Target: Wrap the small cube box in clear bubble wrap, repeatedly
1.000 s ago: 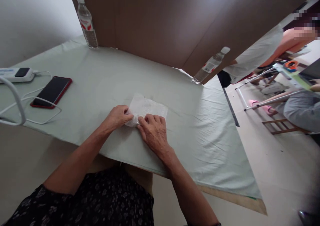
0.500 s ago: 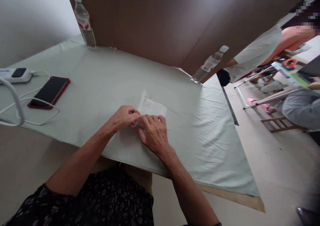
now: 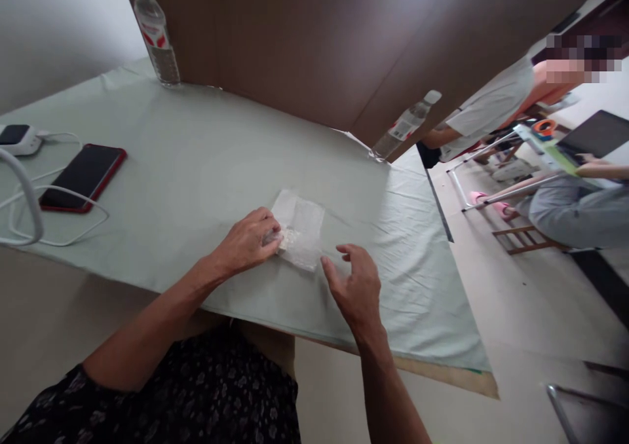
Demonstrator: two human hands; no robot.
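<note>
A small piece of translucent bubble wrap (image 3: 303, 234) lies flat on the pale green cloth, with a smooth whiter strip along its upper left. My left hand (image 3: 250, 240) is closed on its left edge, the fingers curled over a crumpled bit of it. Whether anything lies inside the wrap, I cannot tell. To the right of the wrap, and apart from it, my right hand (image 3: 354, 283) hovers with thumb and fingers spread, holding nothing.
A black phone (image 3: 84, 177) in a red case lies at left beside a white cable and a white power strip (image 3: 19, 140). Water bottles (image 3: 156, 38) (image 3: 407, 124) stand against a brown board (image 3: 295, 44). Beyond the right table edge, people sit near a small table (image 3: 545, 148).
My right hand has let go of the wrap and moved right, its fingers opening. The wrap's raised strip now lies flat, and more of the sheet shows. The view has shifted slightly.
</note>
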